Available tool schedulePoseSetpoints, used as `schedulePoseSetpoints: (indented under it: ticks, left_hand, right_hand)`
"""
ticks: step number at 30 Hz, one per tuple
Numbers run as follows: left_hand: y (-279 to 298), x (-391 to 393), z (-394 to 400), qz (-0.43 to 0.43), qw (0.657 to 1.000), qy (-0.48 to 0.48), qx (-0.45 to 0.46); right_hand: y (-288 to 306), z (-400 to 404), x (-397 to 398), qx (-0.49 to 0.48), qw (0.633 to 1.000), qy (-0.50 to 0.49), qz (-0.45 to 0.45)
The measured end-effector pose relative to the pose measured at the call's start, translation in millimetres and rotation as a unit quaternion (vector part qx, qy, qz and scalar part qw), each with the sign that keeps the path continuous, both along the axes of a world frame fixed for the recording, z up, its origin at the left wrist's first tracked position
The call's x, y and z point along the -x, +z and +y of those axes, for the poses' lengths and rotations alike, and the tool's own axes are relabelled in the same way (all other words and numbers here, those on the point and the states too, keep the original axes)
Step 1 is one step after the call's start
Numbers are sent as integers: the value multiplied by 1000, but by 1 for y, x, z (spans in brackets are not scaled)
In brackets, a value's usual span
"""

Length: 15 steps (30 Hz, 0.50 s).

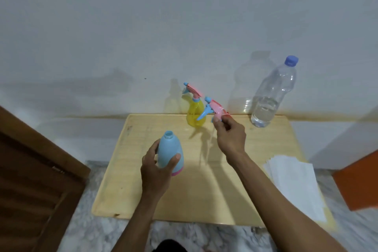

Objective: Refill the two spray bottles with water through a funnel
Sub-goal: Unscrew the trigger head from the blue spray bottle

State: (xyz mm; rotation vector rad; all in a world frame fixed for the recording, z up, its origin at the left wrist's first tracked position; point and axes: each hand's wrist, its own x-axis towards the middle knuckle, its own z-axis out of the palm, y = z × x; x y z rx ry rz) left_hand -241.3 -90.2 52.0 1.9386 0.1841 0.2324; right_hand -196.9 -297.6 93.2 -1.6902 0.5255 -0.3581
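From the head camera, the left hand (156, 166) wraps its fingers and thumb around an opaque pale-blue plastic spray bottle (170, 152) with a pink band at its base. The bottle's threaded neck is uncapped and open. It stands near the middle of a light wooden board (126, 180), its long axis close to upright and leaning slightly away from the camera, mouth up.

The right hand (231, 136) pinches a pink trigger sprayer head with a blue nozzle and lever (214, 109), held in the air above the board's far part and apart from the blue bottle. Its nozzle points up and to the left. Whether a dip tube hangs below it is hard to make out.

Just behind it stands a translucent yellow plastic spray bottle (195, 115), upright at the board's far edge, its own pink-and-blue sprayer fitted and pointing left. The held sprayer head partly overlaps it.

To the right, a clear plastic water bottle with a blue cap (274, 92) stands upright, partly filled. A stack of white paper sheets (294, 182) lies at the board's right edge, and an orange object (358, 182) is cut off by the frame. The whole view is slightly blurred.
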Motion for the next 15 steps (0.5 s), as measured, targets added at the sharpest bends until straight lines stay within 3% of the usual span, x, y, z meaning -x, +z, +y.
schedulePoseSetpoints:
  ticks: [7, 15]
  left_hand:
    - [-34, -18, 3, 55, 997, -57, -5]
    - [-57, -34, 9, 91, 992, -91, -12]
  right_hand:
    - [-81, 11, -3, 24, 986, -4, 168]
    - [-126, 23, -21, 165, 938, 18, 303]
